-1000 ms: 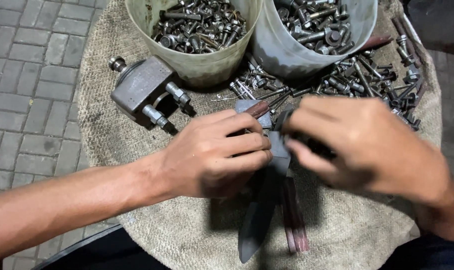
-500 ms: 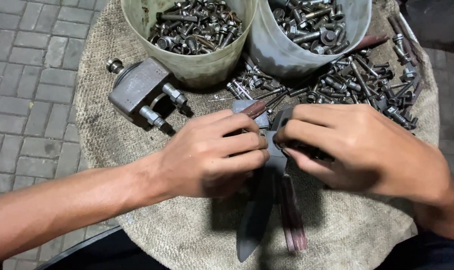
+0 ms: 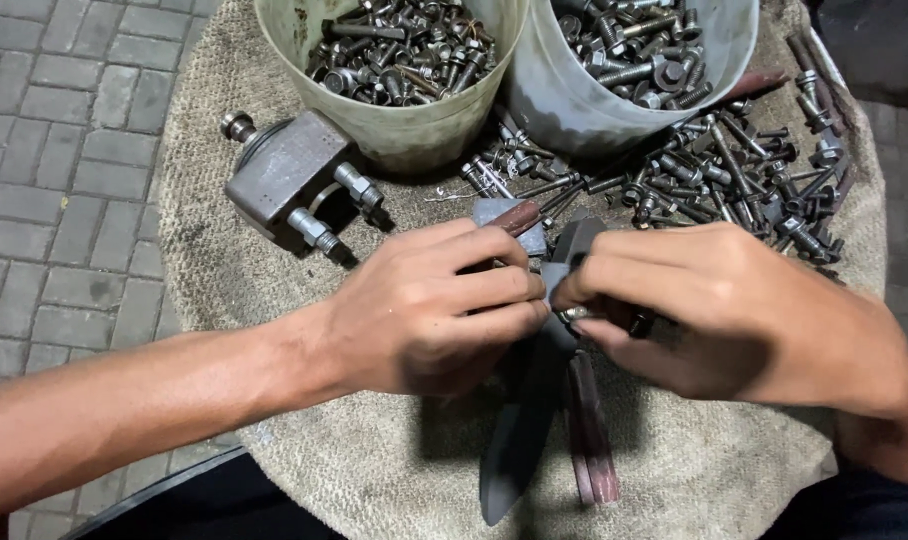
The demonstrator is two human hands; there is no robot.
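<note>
Head view shows left hand [image 3: 429, 310] and right hand [image 3: 714, 305] pinching a small metal part [image 3: 564, 275] between fingertips, steadied above the burlap cloth [image 3: 374, 470], two bolt-filled buckets [image 3: 404, 120] at twelve o'clock within reach.

Burlap sack cloth [image 3: 274, 300]: coarse open weave, rough, matt tan, frayed at the edge. Left of the cloth, paving [image 3: 54, 150]: grey concrete blocks, matt, gritty. On the cloth's far side, two buckets [image 3: 414, 140]: plastic, dull, scuffed and grimy, one greenish, one grey-white. Inside them, bolts and nuts [image 3: 404, 50]: steel, greasy dark sheen. Loose bolts [image 3: 734, 180] on the cloth's right: same oily metal. Block fitting [image 3: 284, 185] on its left: cast metal, matt grey, dirty. Near the cloth's front edge, flat blade [image 3: 519, 440]: dark, dull metal; reddish bar [image 3: 589, 440] beside it: rust-coloured, rough.
</note>
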